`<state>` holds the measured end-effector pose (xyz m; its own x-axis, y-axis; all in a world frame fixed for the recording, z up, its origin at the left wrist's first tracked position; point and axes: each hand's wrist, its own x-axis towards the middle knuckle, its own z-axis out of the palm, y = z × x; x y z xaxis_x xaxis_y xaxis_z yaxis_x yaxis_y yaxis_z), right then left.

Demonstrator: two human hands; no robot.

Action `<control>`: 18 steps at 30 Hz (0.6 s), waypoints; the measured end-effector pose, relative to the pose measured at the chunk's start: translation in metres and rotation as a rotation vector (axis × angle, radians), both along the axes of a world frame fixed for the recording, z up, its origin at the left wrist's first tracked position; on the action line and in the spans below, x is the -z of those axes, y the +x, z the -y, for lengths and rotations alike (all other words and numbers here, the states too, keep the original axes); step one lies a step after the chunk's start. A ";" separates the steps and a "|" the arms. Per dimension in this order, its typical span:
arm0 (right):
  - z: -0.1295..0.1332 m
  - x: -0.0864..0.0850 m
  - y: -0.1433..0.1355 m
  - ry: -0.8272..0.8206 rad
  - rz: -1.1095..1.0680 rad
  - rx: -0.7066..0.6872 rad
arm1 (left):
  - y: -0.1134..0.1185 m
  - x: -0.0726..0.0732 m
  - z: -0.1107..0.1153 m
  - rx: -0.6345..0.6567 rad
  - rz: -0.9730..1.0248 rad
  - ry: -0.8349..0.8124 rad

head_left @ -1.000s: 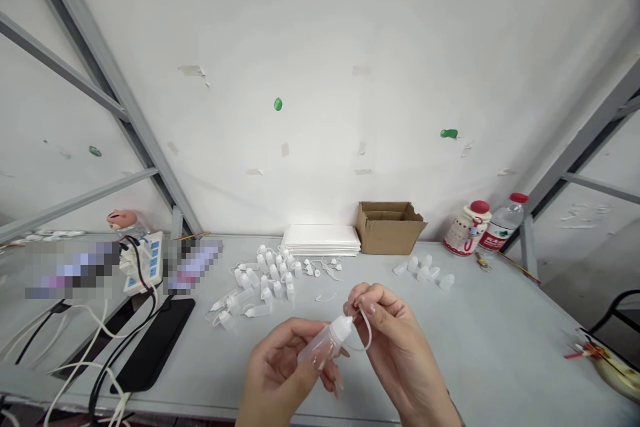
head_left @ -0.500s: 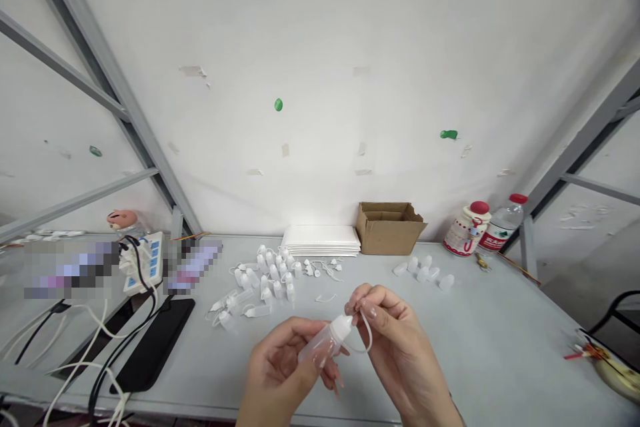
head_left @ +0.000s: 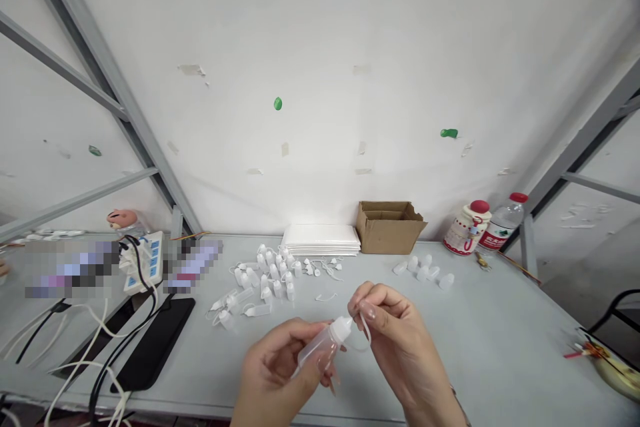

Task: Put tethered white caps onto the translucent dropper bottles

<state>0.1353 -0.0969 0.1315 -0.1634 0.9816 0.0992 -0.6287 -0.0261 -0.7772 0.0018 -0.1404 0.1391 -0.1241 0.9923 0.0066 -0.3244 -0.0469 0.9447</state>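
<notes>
A translucent plastic bottle (head_left: 316,349) with a white pointed top lies tilted in my left hand (head_left: 285,367), whose fingers and thumb wrap round it. A thin white strap (head_left: 367,333) loops from the bottle's neck up to my right hand (head_left: 395,340). My right thumb and fingertips are pinched on the strap's end, just above the nozzle; what sits between them is mostly hidden. Beyond my left hand stand and lie several small capped bottles (head_left: 274,272), with loose white caps and straps (head_left: 325,268) beside them. Several uncapped bottles (head_left: 423,273) lie further right.
Against the wall are a stack of white sheets (head_left: 321,240) and an open cardboard box (head_left: 387,235). A decorated flask (head_left: 467,229) and a water bottle (head_left: 504,223) stand back right. At left are a power strip (head_left: 145,263), tangled cables and a black phone-like slab (head_left: 154,343).
Both hands keep their hold and have shifted only slightly. My right fingertips are a little further from the nozzle. A bit of a hand now shows at the far left edge.
</notes>
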 end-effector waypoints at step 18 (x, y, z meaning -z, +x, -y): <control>-0.009 -0.005 0.029 0.384 0.592 0.013 | -0.024 0.012 -0.005 0.037 -0.437 0.246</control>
